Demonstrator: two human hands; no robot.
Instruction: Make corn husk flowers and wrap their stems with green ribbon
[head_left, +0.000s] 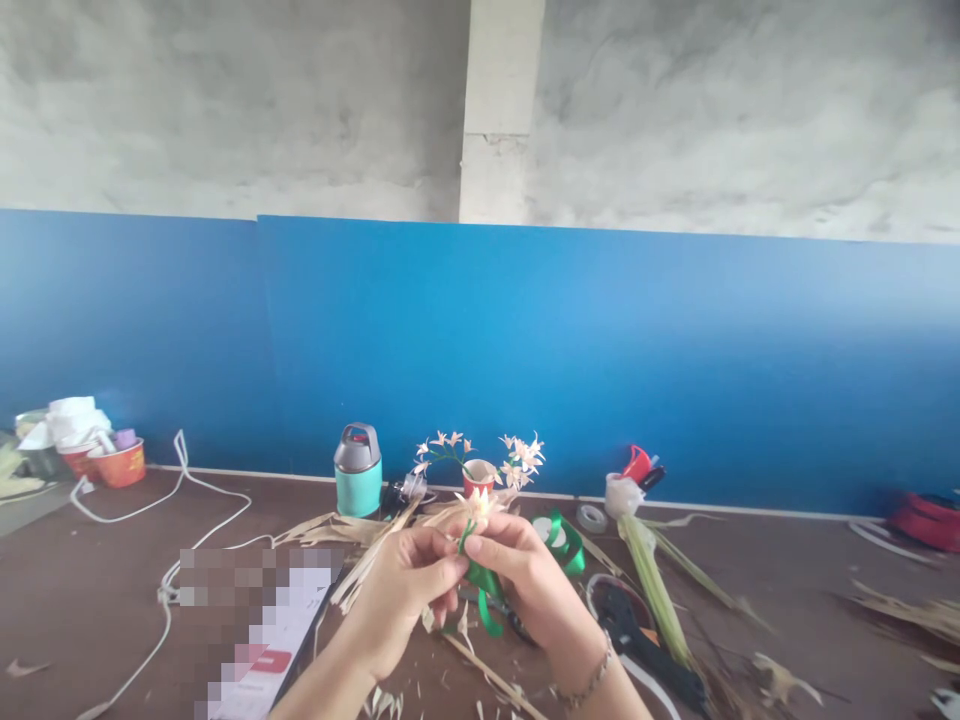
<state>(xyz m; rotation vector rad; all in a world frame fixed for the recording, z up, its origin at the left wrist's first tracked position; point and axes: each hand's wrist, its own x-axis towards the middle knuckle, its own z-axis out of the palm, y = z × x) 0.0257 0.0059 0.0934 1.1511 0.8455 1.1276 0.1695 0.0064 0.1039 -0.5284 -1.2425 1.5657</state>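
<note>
In the head view, both hands meet low in the middle, above the table [795, 565]. The right hand [529, 570] is closed, its thumb pressed against the fingers behind, and has hold of a pale flower [478, 504] just below its petals. The left hand [409, 580] comes in from the other side, thumb and forefinger pinched together on the green ribbon [484, 580] at the flower's base; the other fingers curl behind. The flower is up off the table, petals facing upward.

As to progress, this flower's petals look already formed and spread, and green lies against its base. The ribbon work seems unfinished: a loose end curls down below the hands. How firmly the base is bound is hidden by the fingers.

Beyond the hands, two sprays of small pale flowers, a left spray [441, 446] and a right spray [523, 458], appear complete, standing by a red paper cup [480, 480]. Loose husk strips [315, 528] and a ribbon roll [568, 548] lie nearby, so material remains.
</note>
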